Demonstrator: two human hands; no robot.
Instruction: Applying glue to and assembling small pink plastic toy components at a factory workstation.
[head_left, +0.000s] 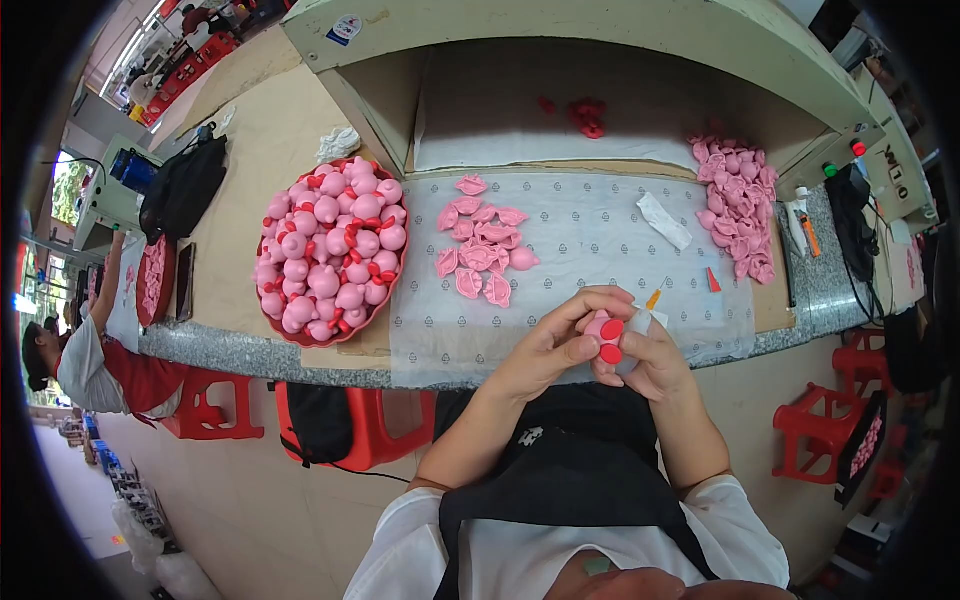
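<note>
Over the near edge of the bench, my left hand (548, 345) grips a small pink toy piece (597, 323) with two round red feet facing me. My right hand (660, 368) is beside it, its fingers wrapped round a translucent squeeze bottle (637, 328) with an orange nozzle (654, 298) pointing up and away. Both hands nearly touch, and their fingers partly hide the toy piece and the bottle. Beyond my left hand, several loose pink soft parts (482, 255) lie on the printed white sheet (590, 235); one round pink body (523, 259) sits at their right side.
A red basket (398, 285) heaped with pink and red toy parts stands left. At right lie a pile of pink parts (740, 210), a white paper strip (664, 221) and a red cone (713, 280). A shelf (600, 45) overhangs the back. Another person (110, 365) sits far left.
</note>
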